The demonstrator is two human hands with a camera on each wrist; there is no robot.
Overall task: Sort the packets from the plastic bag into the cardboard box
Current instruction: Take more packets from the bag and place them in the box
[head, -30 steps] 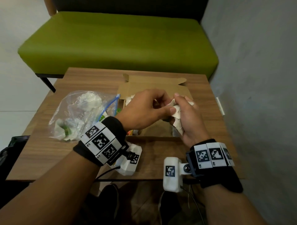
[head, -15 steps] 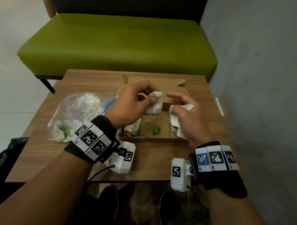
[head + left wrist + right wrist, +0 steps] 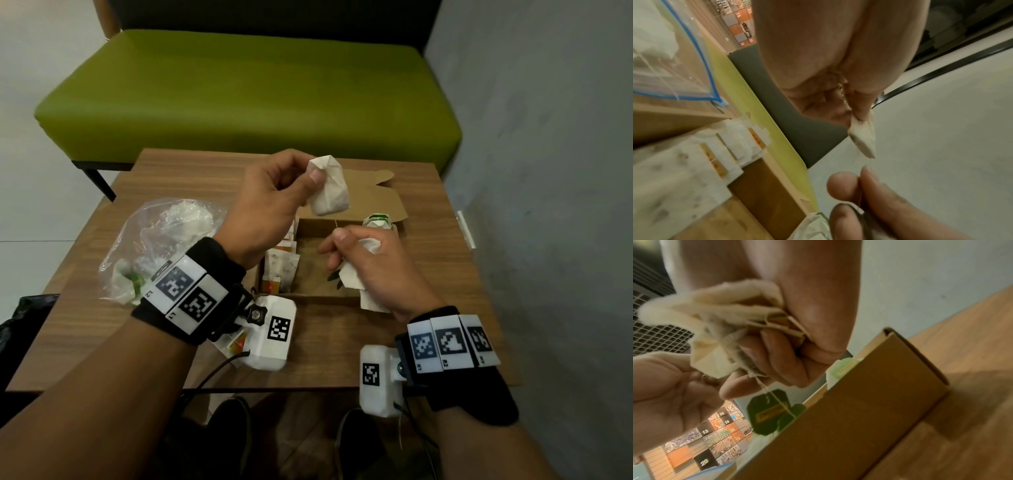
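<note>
My left hand (image 3: 270,205) is up over the cardboard box (image 3: 373,202), thumb & fingers pinching a white tea bag (image 3: 329,188) by its top; the bag hangs clear of the box, above its far half. In the left wrist view the same bag (image 3: 862,139) dangles from my fingertips. A thin string (image 3: 337,222) runs from it down to my right hand (image 3: 373,267).

Right hand sits lower, over the box's right side, fingers curled round a bunch of crumpled white tea bags (image 3: 352,277); thumb & forefinger nip the string. Right wrist view shows the bunch (image 3: 715,321) squeezed in the fist, w/ a dark green tag (image 3: 768,412) hanging on string just beside the box wall (image 3: 859,426). Can't tell which bag that tag belongs to.

Box is open on the wooden surface (image 3: 445,274), flap folded back toward the far side. Along its left wall stands a row of white packets w/ orange marks (image 3: 279,267). A white-&-green packet (image 3: 378,222) stands at the far right of the box, just past my right knuckles.

Clear plastic bag (image 3: 161,246) w/ blue zip strip lies left of the box, touching or nearly so, w/ more white & green packets inside. One orange-marked packet (image 3: 233,342) lies on the surface under my left wrist. Green bench (image 3: 239,92) beyond the surface.
</note>
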